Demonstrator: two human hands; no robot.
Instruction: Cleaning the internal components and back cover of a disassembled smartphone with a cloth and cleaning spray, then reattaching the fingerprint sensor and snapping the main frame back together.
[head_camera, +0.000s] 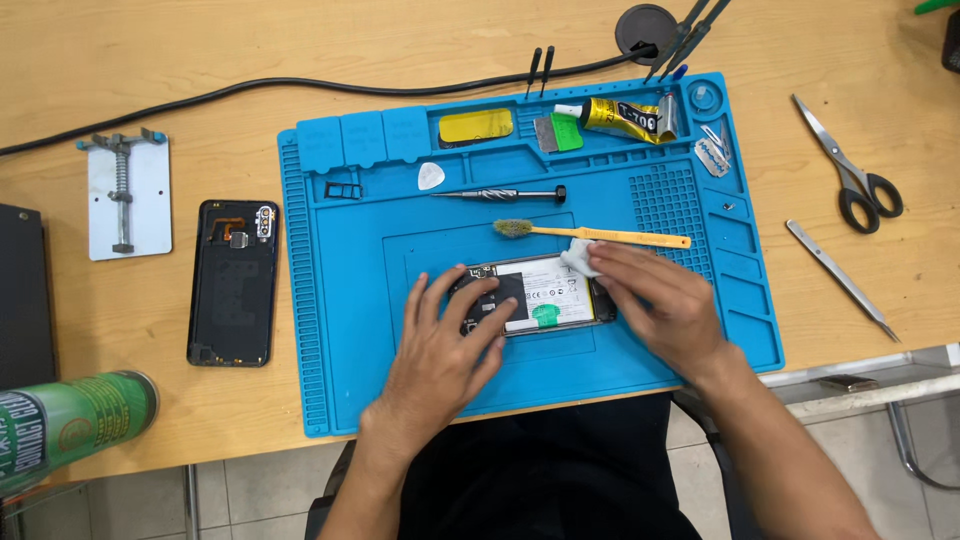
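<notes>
An opened smartphone (545, 295) lies face down in the middle of a blue work mat (350, 330), its white battery and circuit board showing. My left hand (440, 350) rests on the phone's left end, fingers spread over it. My right hand (660, 300) presses a small white wad of tissue (578, 256) against the phone's upper right corner. A yellow-handled toothbrush (600, 235) lies just beyond the phone, and a dark screwdriver (500, 195) lies farther back.
The phone's black back cover (233, 282) lies left of the mat beside a metal clamp holder (126, 197). A green spray can (70, 420) sits at the lower left. Scissors (850, 165) and tweezers (840, 278) lie to the right. A glue tube (620, 118), razor blade (712, 157) and white pick (431, 176) occupy the mat's back.
</notes>
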